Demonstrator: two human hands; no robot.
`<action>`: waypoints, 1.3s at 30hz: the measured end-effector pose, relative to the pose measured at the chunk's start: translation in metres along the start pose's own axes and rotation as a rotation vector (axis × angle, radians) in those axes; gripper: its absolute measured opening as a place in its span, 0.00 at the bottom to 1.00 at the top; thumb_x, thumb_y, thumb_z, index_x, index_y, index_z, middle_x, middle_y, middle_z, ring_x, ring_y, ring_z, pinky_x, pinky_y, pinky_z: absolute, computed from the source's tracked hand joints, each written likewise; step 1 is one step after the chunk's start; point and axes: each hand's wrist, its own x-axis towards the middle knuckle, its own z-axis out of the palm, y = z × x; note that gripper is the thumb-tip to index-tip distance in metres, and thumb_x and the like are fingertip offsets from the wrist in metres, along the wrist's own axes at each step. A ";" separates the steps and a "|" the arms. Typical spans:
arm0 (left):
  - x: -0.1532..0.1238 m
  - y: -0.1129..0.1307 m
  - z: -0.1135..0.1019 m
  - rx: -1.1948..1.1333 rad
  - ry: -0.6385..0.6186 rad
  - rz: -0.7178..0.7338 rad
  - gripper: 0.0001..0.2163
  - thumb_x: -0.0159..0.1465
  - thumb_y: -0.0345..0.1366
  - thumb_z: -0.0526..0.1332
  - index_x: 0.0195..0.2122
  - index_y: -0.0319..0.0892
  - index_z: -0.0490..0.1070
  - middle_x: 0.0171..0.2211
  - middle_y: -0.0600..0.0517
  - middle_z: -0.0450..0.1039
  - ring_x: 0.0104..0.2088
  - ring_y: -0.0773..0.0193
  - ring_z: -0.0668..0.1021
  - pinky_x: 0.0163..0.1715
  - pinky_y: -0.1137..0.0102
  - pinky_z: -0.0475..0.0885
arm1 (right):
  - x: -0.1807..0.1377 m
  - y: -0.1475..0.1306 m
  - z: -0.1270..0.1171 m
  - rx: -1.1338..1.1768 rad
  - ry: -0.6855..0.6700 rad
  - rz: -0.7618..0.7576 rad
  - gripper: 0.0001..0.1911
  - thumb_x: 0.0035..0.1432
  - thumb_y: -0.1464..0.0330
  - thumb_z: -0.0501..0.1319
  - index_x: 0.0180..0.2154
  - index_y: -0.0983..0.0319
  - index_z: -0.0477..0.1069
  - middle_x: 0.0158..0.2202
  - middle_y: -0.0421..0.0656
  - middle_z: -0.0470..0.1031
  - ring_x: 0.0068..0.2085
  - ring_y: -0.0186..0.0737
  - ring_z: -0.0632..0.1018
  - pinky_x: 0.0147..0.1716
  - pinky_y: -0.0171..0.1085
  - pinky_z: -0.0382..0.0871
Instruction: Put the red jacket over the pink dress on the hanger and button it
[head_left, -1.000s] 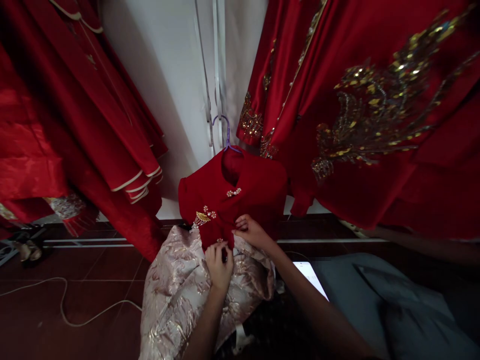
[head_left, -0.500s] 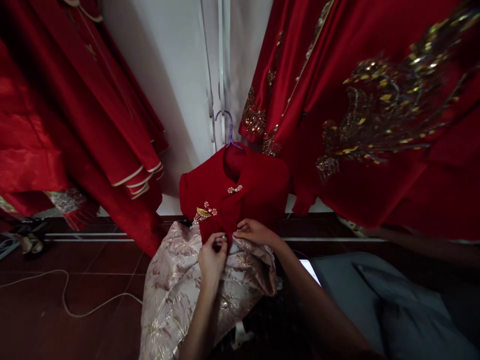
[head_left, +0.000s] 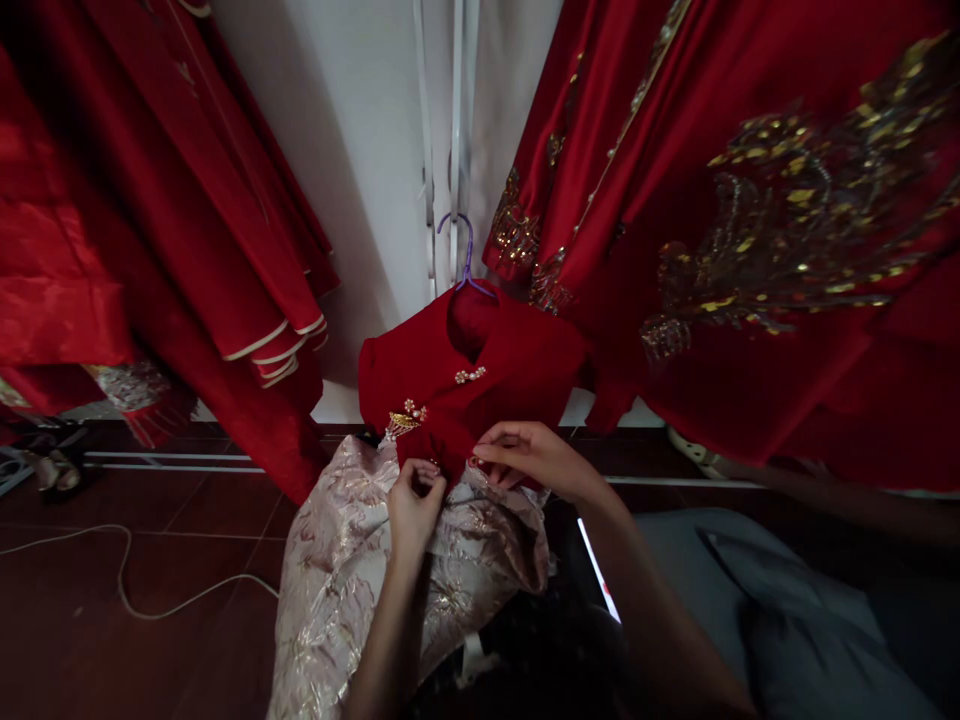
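Note:
A red garment [head_left: 525, 350] with pearl flower trims and a gold beaded ornament [head_left: 405, 418] lies against the wall on a purple hanger [head_left: 466, 262]. Its lower edge rests over a pale pink and gold brocade cloth [head_left: 337, 560]. My left hand [head_left: 416, 500] pinches the red garment near its lower edge, thumb and forefinger together. Just to the right, my right hand [head_left: 529, 460] has its fingertips pressed together beside the cloth; something tiny may be between them, too small to name.
Red garments [head_left: 247, 250] hang at the left, and another red garment with gold sequins [head_left: 780, 230] hangs at the right. A pale cable [head_left: 187, 610] runs over the tiled floor. A lit screen [head_left: 598, 570] and a grey cushion-like thing [head_left: 750, 600] are at lower right.
My right hand has moved up and right, away from the garment's edge and my left hand. My left hand stays at the red cloth. The view has shifted slightly.

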 end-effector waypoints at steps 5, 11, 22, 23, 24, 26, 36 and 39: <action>0.010 0.004 -0.007 -0.084 -0.001 -0.095 0.07 0.53 0.36 0.59 0.29 0.38 0.72 0.26 0.51 0.75 0.27 0.66 0.75 0.32 0.72 0.70 | 0.031 0.032 0.027 0.068 0.019 -0.072 0.15 0.47 0.58 0.64 0.34 0.62 0.72 0.29 0.42 0.77 0.31 0.38 0.79 0.27 0.34 0.73; 0.017 0.000 -0.018 -0.259 -0.030 -0.261 0.12 0.53 0.40 0.60 0.31 0.37 0.75 0.26 0.50 0.76 0.28 0.65 0.77 0.30 0.72 0.70 | 0.062 0.069 0.052 0.025 0.194 -0.185 0.18 0.48 0.54 0.62 0.34 0.63 0.71 0.29 0.42 0.75 0.23 0.32 0.74 0.19 0.30 0.67; 0.008 0.019 -0.019 -0.364 -0.060 -0.333 0.14 0.49 0.37 0.66 0.36 0.37 0.77 0.35 0.45 0.79 0.36 0.61 0.79 0.41 0.67 0.73 | 0.050 0.055 0.056 -0.204 0.296 -0.321 0.13 0.54 0.58 0.59 0.34 0.61 0.71 0.31 0.43 0.75 0.28 0.34 0.74 0.25 0.31 0.67; 0.008 0.020 -0.018 -0.364 -0.058 -0.332 0.14 0.49 0.37 0.67 0.36 0.37 0.77 0.35 0.45 0.79 0.36 0.60 0.80 0.42 0.66 0.73 | 0.050 0.055 0.057 -0.256 0.325 -0.345 0.13 0.55 0.58 0.58 0.34 0.61 0.72 0.32 0.43 0.75 0.29 0.34 0.74 0.26 0.31 0.67; 0.008 0.022 -0.017 -0.361 -0.056 -0.329 0.14 0.48 0.37 0.67 0.35 0.37 0.77 0.36 0.45 0.79 0.36 0.60 0.80 0.42 0.66 0.73 | 0.050 0.055 0.057 -0.304 0.347 -0.368 0.12 0.55 0.59 0.58 0.34 0.60 0.72 0.32 0.43 0.75 0.29 0.34 0.74 0.27 0.32 0.67; 0.008 0.023 -0.014 -0.344 -0.044 -0.318 0.14 0.47 0.36 0.68 0.34 0.37 0.77 0.35 0.46 0.79 0.36 0.60 0.80 0.43 0.66 0.73 | 0.050 0.056 0.057 -0.371 0.361 -0.398 0.11 0.56 0.59 0.58 0.34 0.60 0.72 0.34 0.43 0.75 0.29 0.33 0.74 0.27 0.32 0.66; 0.008 0.019 -0.008 -0.281 -0.037 -0.258 0.12 0.47 0.34 0.67 0.34 0.36 0.78 0.34 0.46 0.79 0.34 0.60 0.80 0.40 0.67 0.75 | 0.049 0.058 0.045 -0.406 0.289 -0.438 0.09 0.56 0.63 0.59 0.35 0.60 0.72 0.34 0.41 0.75 0.31 0.33 0.74 0.30 0.31 0.67; 0.009 0.018 -0.011 -0.230 -0.067 -0.249 0.12 0.48 0.35 0.66 0.34 0.36 0.77 0.33 0.46 0.79 0.34 0.60 0.80 0.40 0.67 0.74 | 0.050 0.059 0.046 -0.387 0.294 -0.446 0.08 0.56 0.63 0.59 0.35 0.60 0.72 0.33 0.41 0.75 0.31 0.32 0.74 0.29 0.31 0.66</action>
